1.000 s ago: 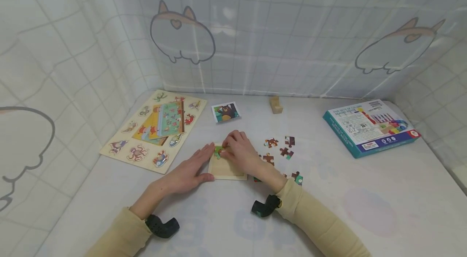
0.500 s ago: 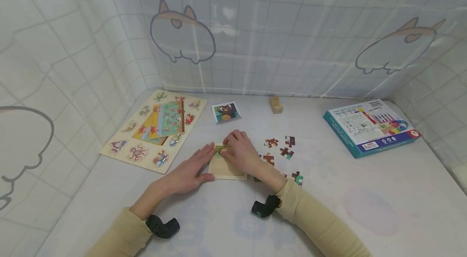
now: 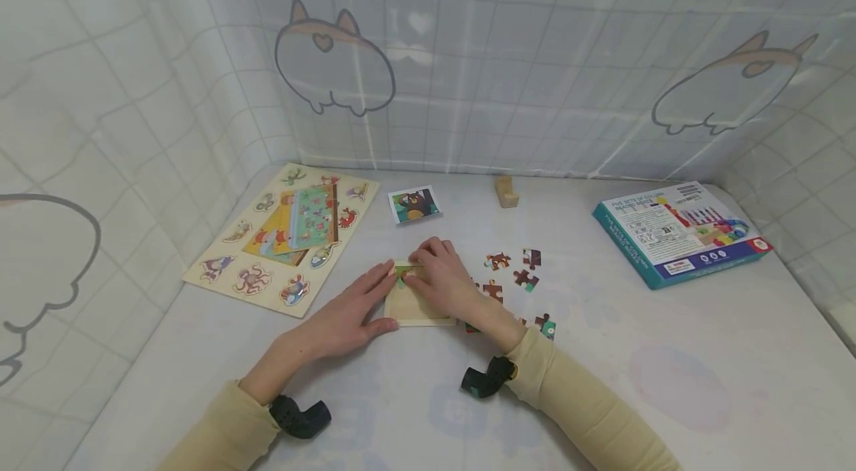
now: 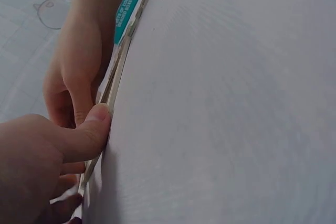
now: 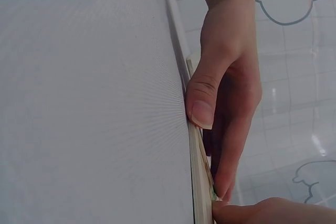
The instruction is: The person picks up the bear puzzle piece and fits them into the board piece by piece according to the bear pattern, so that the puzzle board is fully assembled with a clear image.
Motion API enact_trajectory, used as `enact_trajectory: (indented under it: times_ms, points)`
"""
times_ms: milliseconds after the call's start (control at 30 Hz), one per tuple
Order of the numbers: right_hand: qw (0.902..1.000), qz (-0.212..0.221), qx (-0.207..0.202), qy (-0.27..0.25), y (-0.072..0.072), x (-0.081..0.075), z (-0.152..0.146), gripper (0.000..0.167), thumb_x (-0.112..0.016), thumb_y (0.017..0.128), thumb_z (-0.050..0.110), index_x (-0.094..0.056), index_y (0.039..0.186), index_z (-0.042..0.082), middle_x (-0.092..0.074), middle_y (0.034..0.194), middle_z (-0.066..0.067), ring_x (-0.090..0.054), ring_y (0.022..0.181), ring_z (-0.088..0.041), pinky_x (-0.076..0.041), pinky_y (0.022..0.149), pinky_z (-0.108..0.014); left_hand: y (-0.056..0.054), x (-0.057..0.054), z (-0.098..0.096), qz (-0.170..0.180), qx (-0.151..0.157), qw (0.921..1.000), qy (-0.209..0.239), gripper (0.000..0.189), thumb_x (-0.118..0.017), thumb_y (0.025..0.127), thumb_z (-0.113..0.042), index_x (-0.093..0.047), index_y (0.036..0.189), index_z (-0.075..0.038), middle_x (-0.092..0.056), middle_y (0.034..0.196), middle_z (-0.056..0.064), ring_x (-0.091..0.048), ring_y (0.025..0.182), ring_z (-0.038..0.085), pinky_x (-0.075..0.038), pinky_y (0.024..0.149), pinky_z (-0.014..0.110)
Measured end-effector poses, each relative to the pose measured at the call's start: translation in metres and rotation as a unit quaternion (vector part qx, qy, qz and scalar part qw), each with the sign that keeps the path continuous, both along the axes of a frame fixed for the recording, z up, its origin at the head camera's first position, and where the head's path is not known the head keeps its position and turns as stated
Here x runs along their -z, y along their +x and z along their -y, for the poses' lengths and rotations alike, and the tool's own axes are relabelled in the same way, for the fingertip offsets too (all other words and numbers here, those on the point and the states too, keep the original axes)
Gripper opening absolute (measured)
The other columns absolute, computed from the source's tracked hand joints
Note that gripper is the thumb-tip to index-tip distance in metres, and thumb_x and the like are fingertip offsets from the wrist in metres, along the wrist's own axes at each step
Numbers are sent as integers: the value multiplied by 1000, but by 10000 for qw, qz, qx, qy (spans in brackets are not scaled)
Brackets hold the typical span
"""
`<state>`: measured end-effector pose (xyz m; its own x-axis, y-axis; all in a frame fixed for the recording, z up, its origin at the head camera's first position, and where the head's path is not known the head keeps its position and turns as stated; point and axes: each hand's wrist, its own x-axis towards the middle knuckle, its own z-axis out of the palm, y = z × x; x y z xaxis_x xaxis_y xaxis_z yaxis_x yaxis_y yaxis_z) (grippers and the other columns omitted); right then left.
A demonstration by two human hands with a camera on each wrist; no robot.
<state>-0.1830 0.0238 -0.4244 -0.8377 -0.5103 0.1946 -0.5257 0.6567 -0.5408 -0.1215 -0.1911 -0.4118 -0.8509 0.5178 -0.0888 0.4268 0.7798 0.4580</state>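
Note:
A small square wooden puzzle tray (image 3: 420,322) lies on the table in front of the person in the head view. My left hand (image 3: 348,315) rests along its left side, fingers extended toward the far-left corner, thumb at the near edge. In that corner is a green puzzle piece (image 3: 401,274), partly covered by fingers. My right hand (image 3: 444,285) reaches over the tray with curled fingers, its thumb and fingers at this piece. The left wrist view shows the left thumb (image 4: 97,116) on the tray's edge. Only part of the right hand (image 5: 273,212) appears in the right wrist view.
Loose puzzle pieces (image 3: 526,279) lie right of the tray, some hidden behind the right forearm. Beyond are a bear picture card (image 3: 414,205) and a small wooden block (image 3: 506,192). A sea-animal board (image 3: 250,280) lies left; a teal-edged box (image 3: 682,233) lies right.
The green piece has shifted slightly toward the tray's far-left corner. The tray has moved slightly right and away, and the left thumb has moved right along its near edge.

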Motion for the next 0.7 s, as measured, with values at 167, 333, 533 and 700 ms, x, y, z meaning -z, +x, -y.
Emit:
enact_trajectory:
  times_ms: [167,333,533,700]
  points:
    - [9999,-25,-21,-96,0,0,-1,30,-67,97,27,-68,118,6,-54,122,-11,-46,113,-29,-44,100,-43,0,-1,-3,-35,136,9999,-43,76,-62,97,-43,-30,158,-11,-20,167,3,-20,154,26,-31,120,48]
    - [9999,-28,-16,-122,0,1,-1,30,-68,97,27,-68,117,5,-54,122,-11,-46,114,-29,-44,100,-43,0,-1,-3,-51,198,9997,-117,75,-61,98,-43,-29,158,-12,-21,167,2,-22,153,25,-33,119,47]
    - [9999,3,-17,-160,0,0,-1,28,-68,97,25,-68,117,5,-54,123,-11,-45,115,-29,-44,100,-44,0,-1,-3,-119,270,9995,-134,75,-59,99,-42,-26,159,-12,-20,167,3,-21,153,25,-31,120,46]
    - [9998,23,-65,-203,1,1,-2,27,-67,97,24,-68,116,4,-54,123,-11,-46,114,-29,-44,100,-43,2,-1,-2,-149,314,9994,-78,74,-58,100,-41,-25,159,-11,-19,167,3,-20,153,26,-30,121,46]
